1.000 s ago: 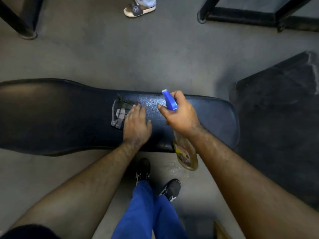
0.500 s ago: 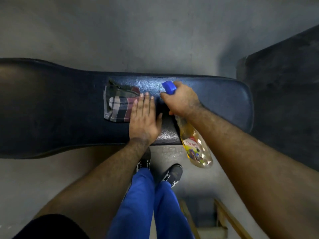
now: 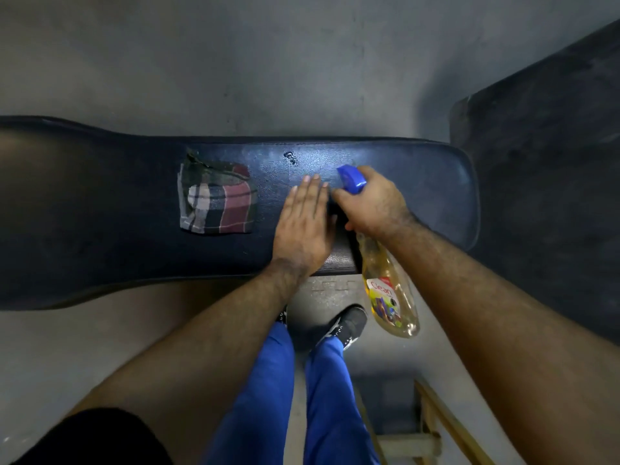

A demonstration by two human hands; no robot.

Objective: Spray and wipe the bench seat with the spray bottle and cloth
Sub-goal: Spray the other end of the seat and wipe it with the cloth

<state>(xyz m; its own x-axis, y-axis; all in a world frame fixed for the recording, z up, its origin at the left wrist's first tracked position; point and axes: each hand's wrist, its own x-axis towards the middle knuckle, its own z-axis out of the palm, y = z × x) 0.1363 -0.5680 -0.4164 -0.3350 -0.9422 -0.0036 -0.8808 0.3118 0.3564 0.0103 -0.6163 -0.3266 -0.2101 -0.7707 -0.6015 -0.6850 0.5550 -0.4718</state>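
Note:
A long black padded bench seat (image 3: 419, 182) runs across the view. A folded checked cloth (image 3: 218, 199) lies flat on it, left of both hands and untouched. My left hand (image 3: 305, 223) rests flat on the seat with fingers straight and close together, holding nothing. My right hand (image 3: 372, 203) grips the neck of a spray bottle (image 3: 391, 290) of yellowish liquid. Its blue trigger head (image 3: 350, 179) points toward the far side of the seat. The bottle's body hangs past the near edge.
Grey concrete floor (image 3: 268, 68) lies beyond the bench. A dark mat or platform (image 3: 553, 169) sits to the right. My blue trouser legs (image 3: 302, 397) and black shoes stand at the near edge. A wooden frame (image 3: 436, 427) is at the lower right.
My left hand has slid off the cloth to the right and now lies on bare seat beside the bottle hand. The cloth stays where it lay. The camera has tilted down.

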